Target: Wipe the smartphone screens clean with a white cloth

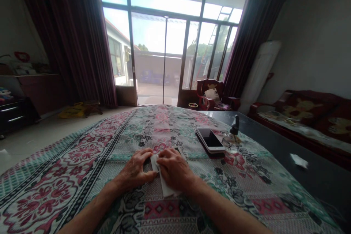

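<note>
A narrow piece of folded white paper [168, 190] lies on the patterned tablecloth [161, 212] in front of me. My left hand [136, 168] holds the paper's left edge between curved fingertips and thumb, with a gap between them. Bent over its upper part, my right hand [173, 168] presses and pinches the paper with closed fingers and hides much of it. Beyond the right knuckles shows the corner of a flat card-like piece [178, 150], mostly covered.
To the right, a white smartphone [210, 139] lies on a dark flat object, beside a clear glass bottle [231, 142] with a black top. A crumpled white tissue [298, 161] rests on the dark tabletop [279, 153]. A wooden sofa [304, 109] stands farther right.
</note>
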Tool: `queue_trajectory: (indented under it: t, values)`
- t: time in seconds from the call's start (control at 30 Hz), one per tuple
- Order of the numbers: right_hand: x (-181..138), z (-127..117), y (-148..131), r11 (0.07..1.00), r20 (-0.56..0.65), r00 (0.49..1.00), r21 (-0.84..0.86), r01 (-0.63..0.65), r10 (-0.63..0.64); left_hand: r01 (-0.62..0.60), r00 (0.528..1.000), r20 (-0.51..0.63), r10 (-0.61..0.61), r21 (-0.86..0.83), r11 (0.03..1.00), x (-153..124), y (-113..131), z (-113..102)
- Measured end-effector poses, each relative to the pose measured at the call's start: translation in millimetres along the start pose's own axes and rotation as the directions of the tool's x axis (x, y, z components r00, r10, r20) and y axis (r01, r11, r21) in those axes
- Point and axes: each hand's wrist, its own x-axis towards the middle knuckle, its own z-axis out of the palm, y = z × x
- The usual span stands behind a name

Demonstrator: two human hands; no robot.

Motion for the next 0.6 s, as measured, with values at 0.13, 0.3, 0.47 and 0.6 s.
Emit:
queue_trajectory:
  t: [0.13, 0.3, 0.47, 0.6]
  values:
    - [4.2, 6.2, -2.6, 0.998, 0.010, 1.000, 0.055, 0.029, -0.029, -0.013, 1.000, -0.018, 0.013, 0.000, 1.000, 0.2, -1.6, 1.4]
    - [3.3, -5.6, 24.0, 0.988, -0.036, 0.988, 0.024, -0.150, 0.150, 0.010, 1.000, -0.002, -0.010, -0.035, 0.999, 0.0, 2.3, -1.7]
    - [-0.1, -6.9, 34.7, 0.974, -0.125, 0.966, -0.005, -0.227, 0.224, 0.028, 0.999, 0.023, -0.027, -0.023, 0.999, -0.3, 5.3, -3.2]
    - [-1.3, -1.2, 36.6, 0.969, -0.192, 0.950, 0.029, -0.247, 0.248, 0.028, 0.999, 0.025, -0.028, -0.005, 1.000, -1.1, 2.9, -0.7]
